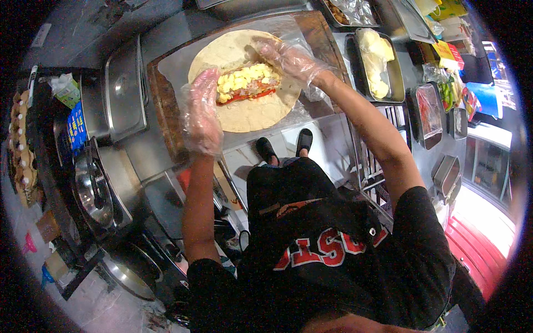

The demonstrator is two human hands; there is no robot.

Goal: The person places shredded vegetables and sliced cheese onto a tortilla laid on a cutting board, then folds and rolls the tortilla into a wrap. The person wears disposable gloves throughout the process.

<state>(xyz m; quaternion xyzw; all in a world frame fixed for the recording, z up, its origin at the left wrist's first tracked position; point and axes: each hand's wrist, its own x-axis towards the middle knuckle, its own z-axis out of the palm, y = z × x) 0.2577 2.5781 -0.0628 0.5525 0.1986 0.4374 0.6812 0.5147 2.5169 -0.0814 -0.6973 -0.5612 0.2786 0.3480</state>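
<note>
A round, pale flatbread [247, 117] lies on clear plastic film over a brown wooden board [166, 119]. Across its middle runs a filling of yellow chunks [249, 79], like egg, with shredded pieces and a red strip along the near side. Both hands wear loose clear plastic gloves. At the filling's left end, my left hand [203, 111] rests on the flatbread's edge, fingers stretched and close together. My right hand [290, 60] is over the far right part of the flatbread, fingers stretched leftward; whether its thumb touches the bread I cannot tell.
At right, metal trays hold pale yellow food in plastic [373, 58] and red food under film [427, 111]. Lidded metal pans [125, 91] and a metal bowl [91, 191] stand left, with an egg carton [23, 144] beyond. A frying pan [130, 272] sits lower left.
</note>
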